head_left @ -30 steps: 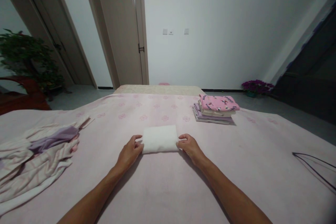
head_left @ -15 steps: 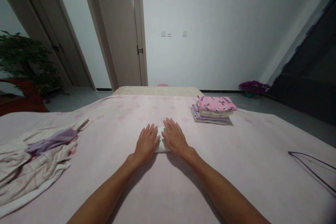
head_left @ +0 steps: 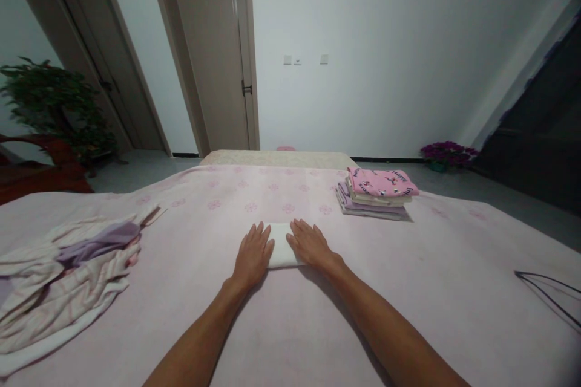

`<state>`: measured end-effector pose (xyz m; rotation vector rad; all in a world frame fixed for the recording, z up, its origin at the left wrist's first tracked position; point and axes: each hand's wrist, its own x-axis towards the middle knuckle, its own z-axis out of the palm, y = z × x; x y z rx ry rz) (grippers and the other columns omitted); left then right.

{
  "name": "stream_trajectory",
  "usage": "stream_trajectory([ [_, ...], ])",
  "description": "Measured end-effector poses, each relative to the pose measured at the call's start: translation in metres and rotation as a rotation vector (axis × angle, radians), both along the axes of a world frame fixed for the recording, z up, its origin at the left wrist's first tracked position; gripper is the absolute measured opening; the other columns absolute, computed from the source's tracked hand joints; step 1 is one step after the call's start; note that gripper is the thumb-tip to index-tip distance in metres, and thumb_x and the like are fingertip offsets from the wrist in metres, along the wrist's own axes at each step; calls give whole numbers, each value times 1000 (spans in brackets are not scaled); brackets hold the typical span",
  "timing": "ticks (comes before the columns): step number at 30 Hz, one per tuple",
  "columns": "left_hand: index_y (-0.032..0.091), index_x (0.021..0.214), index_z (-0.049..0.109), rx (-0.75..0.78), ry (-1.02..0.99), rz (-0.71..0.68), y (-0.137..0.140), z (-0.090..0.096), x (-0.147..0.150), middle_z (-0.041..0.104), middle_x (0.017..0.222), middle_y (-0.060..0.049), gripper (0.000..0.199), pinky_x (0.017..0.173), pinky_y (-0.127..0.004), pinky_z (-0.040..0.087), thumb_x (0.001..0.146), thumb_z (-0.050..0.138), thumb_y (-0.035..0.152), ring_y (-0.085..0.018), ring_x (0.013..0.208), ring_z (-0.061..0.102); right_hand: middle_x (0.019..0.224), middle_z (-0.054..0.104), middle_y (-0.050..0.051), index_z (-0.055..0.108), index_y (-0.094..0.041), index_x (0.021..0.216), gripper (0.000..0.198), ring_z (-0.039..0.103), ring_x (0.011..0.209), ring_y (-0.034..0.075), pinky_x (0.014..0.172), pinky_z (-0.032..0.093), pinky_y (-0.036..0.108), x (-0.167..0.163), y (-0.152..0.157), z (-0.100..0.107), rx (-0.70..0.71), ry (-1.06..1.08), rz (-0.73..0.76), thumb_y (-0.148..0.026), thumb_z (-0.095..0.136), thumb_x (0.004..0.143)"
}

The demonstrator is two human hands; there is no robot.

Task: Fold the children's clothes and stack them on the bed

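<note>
A small folded white cloth lies flat on the pink flowered bedspread, in the middle of the view. My left hand rests palm down on its left side, fingers stretched out. On its right side lies my right hand, also flat with the fingers extended. Between the two hands a strip of the cloth shows; its outer edges are covered by my palms. Neither hand grips anything.
A stack of folded clothes, pink printed on top, stands at the back right. Crumpled striped and purple clothes lie on the left. A thin black cable loops at the right edge. Beyond are a door and purple flowers.
My hands have moved slightly apart and toward me on the cloth, so more of it shows between them. The whole view has shifted a little.
</note>
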<state>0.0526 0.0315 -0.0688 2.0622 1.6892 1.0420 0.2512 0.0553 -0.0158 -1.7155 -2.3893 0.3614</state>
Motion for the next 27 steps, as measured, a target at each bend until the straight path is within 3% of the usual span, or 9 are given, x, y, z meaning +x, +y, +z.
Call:
stream_trajectory([
  [3, 14, 135, 59, 14, -277, 149, 4, -5, -8, 53, 148, -17, 47, 120, -46, 31, 98, 39, 37, -27, 140, 47, 147, 53, 18, 57, -14, 138, 49, 40, 142, 30, 119, 17, 51, -4, 17, 10, 16, -1, -10, -36, 34, 102],
  [7, 17, 128, 62, 51, -671, 334, 10, -4, -18, 66, 131, -13, 41, 115, -42, 39, 96, 43, 35, -24, 126, 58, 141, 59, 10, 62, -22, 134, 45, 52, 131, 25, 110, 36, 36, -16, 42, 20, -40, 31, 111, -41, 46, 97],
  [12, 16, 130, 56, 53, -1022, 384, 15, -4, -20, 69, 115, -13, 42, 96, -40, 54, 94, 47, 36, -20, 104, 68, 125, 69, 7, 72, -24, 118, 46, 64, 111, 26, 90, 48, 31, -25, 73, 26, -222, 20, 188, -49, 68, 79],
  [19, 17, 128, 55, 43, -1003, 367, 15, -2, -17, 70, 106, -11, 41, 84, -35, 58, 93, 48, 38, -19, 93, 71, 98, 76, 9, 76, -18, 97, 42, 70, 81, 25, 68, 52, 31, -25, 96, 40, -541, 21, 172, -49, 74, 70],
  [27, 16, 131, 53, -4, -869, 366, 12, 4, -18, 71, 109, -13, 44, 80, -33, 59, 92, 47, 35, -18, 91, 71, 83, 75, 6, 73, -17, 94, 36, 71, 69, 22, 63, 56, 33, -23, 83, 58, -822, 141, 123, -40, 76, 67],
])
